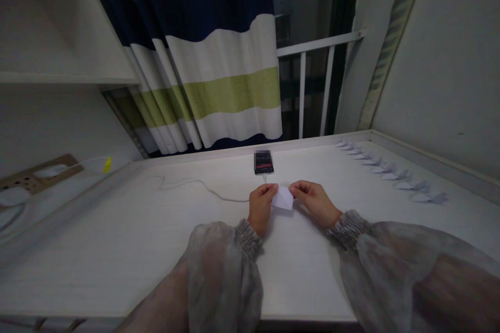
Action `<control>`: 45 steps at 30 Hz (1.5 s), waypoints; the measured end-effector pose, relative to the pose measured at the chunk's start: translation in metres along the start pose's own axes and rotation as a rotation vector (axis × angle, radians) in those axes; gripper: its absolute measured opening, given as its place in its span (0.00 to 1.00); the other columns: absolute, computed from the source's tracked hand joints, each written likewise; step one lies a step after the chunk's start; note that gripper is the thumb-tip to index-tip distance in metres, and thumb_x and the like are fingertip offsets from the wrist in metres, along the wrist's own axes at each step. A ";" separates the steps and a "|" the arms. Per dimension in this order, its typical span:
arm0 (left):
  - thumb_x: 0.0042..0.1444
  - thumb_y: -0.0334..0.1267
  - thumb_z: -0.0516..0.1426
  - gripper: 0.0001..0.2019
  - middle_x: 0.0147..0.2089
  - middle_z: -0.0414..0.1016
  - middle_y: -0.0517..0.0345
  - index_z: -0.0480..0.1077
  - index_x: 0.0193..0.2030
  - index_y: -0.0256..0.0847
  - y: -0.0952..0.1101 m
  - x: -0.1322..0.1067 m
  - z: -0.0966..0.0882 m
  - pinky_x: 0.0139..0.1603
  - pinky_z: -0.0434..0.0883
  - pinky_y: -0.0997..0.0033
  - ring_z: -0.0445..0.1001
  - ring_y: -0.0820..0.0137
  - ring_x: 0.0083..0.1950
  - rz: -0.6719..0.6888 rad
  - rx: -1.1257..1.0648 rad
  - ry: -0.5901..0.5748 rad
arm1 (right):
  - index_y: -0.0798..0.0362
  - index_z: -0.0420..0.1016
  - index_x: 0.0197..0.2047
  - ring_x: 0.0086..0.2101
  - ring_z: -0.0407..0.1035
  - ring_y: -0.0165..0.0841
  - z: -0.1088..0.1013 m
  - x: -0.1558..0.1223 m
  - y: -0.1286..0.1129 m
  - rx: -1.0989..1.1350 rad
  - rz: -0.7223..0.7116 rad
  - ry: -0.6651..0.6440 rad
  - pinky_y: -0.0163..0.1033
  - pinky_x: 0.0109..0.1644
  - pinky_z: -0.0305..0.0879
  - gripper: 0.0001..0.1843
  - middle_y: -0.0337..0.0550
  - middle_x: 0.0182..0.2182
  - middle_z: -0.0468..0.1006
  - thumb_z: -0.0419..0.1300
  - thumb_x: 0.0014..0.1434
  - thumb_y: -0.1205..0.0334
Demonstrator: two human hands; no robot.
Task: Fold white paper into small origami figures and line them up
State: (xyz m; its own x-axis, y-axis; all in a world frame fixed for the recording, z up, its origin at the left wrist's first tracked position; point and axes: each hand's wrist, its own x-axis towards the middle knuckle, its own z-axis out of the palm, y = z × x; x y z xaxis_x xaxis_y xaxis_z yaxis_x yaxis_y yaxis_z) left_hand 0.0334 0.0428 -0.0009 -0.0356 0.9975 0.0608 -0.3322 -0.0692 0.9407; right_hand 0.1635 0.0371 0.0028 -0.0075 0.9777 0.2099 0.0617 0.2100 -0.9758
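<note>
Two sleeves (222, 265) (390, 255), two hands (261, 205) (314, 202) pinching one paper (283, 198)

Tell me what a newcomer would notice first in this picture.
At the centre of the table, the left hand and right hand pinch a small folded white paper between them. A row of similar folded paper pieces lines its right side, and a blue, white and green striped curtain hangs behind.

We saw a small white folded sheet of paper (283, 199), creased to a blunt point, pinched at both upper corners, held low over the pale table (156, 229), near its middle
</note>
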 end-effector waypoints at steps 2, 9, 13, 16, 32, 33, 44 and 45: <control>0.35 0.39 0.61 0.10 0.17 0.63 0.65 0.69 0.21 0.33 -0.001 0.001 0.000 0.22 0.54 0.78 0.56 0.81 0.20 -0.006 -0.002 0.003 | 0.56 0.68 0.21 0.22 0.59 0.27 0.000 -0.001 -0.001 0.001 0.002 0.001 0.35 0.29 0.55 0.12 0.35 0.18 0.66 0.58 0.41 0.54; 0.36 0.39 0.61 0.09 0.17 0.64 0.65 0.70 0.22 0.34 -0.003 0.004 -0.001 0.22 0.54 0.77 0.57 0.80 0.20 -0.013 0.021 -0.014 | 0.56 0.67 0.20 0.23 0.59 0.27 -0.002 0.000 -0.002 0.048 0.015 -0.007 0.35 0.30 0.56 0.10 0.35 0.18 0.66 0.58 0.41 0.56; 0.35 0.37 0.62 0.08 0.18 0.67 0.63 0.71 0.22 0.34 -0.001 0.002 0.000 0.24 0.57 0.77 0.60 0.79 0.21 -0.003 0.066 -0.040 | 0.55 0.66 0.22 0.22 0.58 0.25 -0.002 0.000 0.000 0.047 0.018 -0.043 0.33 0.28 0.55 0.12 0.34 0.18 0.65 0.60 0.41 0.54; 0.34 0.37 0.63 0.08 0.19 0.69 0.61 0.72 0.21 0.33 0.000 0.001 0.000 0.25 0.59 0.77 0.62 0.79 0.22 -0.023 0.086 -0.074 | 0.56 0.66 0.24 0.20 0.56 0.24 -0.001 -0.002 0.001 -0.012 0.078 -0.135 0.32 0.24 0.51 0.16 0.33 0.18 0.65 0.61 0.40 0.52; 0.31 0.32 0.64 0.18 0.21 0.72 0.61 0.68 0.33 0.33 0.003 0.001 -0.001 0.28 0.65 0.75 0.68 0.77 0.22 -0.004 -0.001 -0.116 | 0.57 0.71 0.21 0.20 0.60 0.25 -0.001 -0.002 -0.006 0.172 0.176 -0.050 0.33 0.26 0.54 0.12 0.35 0.17 0.70 0.64 0.34 0.58; 0.31 0.32 0.64 0.19 0.21 0.72 0.61 0.67 0.34 0.33 0.003 0.001 -0.001 0.28 0.65 0.75 0.68 0.77 0.22 0.004 0.003 -0.110 | 0.57 0.71 0.21 0.20 0.60 0.25 0.000 -0.003 -0.007 0.180 0.177 -0.047 0.33 0.26 0.54 0.12 0.35 0.17 0.71 0.64 0.34 0.58; 0.31 0.30 0.64 0.16 0.19 0.72 0.61 0.63 0.29 0.34 0.004 0.005 -0.003 0.27 0.66 0.75 0.68 0.77 0.21 0.008 0.087 -0.051 | 0.57 0.70 0.19 0.20 0.60 0.24 -0.002 0.000 -0.006 0.146 0.137 0.010 0.33 0.26 0.54 0.12 0.34 0.16 0.69 0.64 0.34 0.58; 0.31 0.30 0.64 0.16 0.20 0.72 0.61 0.63 0.29 0.34 0.004 0.006 -0.005 0.28 0.66 0.75 0.68 0.77 0.22 -0.001 0.085 -0.068 | 0.57 0.70 0.19 0.20 0.60 0.25 -0.003 0.000 -0.005 0.140 0.134 0.019 0.33 0.26 0.54 0.12 0.35 0.17 0.69 0.64 0.33 0.58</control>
State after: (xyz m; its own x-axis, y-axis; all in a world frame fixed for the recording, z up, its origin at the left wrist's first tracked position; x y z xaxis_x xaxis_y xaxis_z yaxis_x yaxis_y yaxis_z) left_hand 0.0273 0.0488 0.0016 0.0298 0.9964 0.0798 -0.2513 -0.0698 0.9654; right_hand 0.1660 0.0360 0.0082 0.0105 0.9969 0.0774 -0.0790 0.0780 -0.9938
